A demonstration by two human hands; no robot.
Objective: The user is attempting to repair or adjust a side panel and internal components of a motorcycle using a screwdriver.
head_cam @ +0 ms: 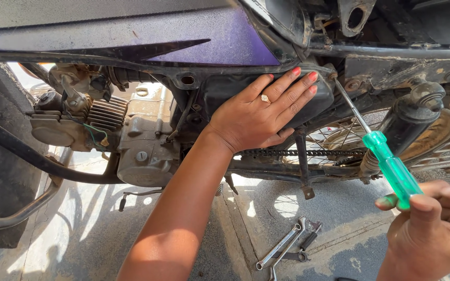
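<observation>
Two hands: left hand (259, 112) flat on black side cover (225, 88), right hand (433, 229) gripping screwdriver (386, 158).

No packages, labels, signs or screens in view — none on motorcycle; none on ground

Bare-armed hands: left hand (259, 112) with ring, red-painted nails; right hand (433, 229) seemingly unadorned.

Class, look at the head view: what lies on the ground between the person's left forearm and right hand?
A few metal wrenches lie on the pavement there, shown in the head view.
</observation>
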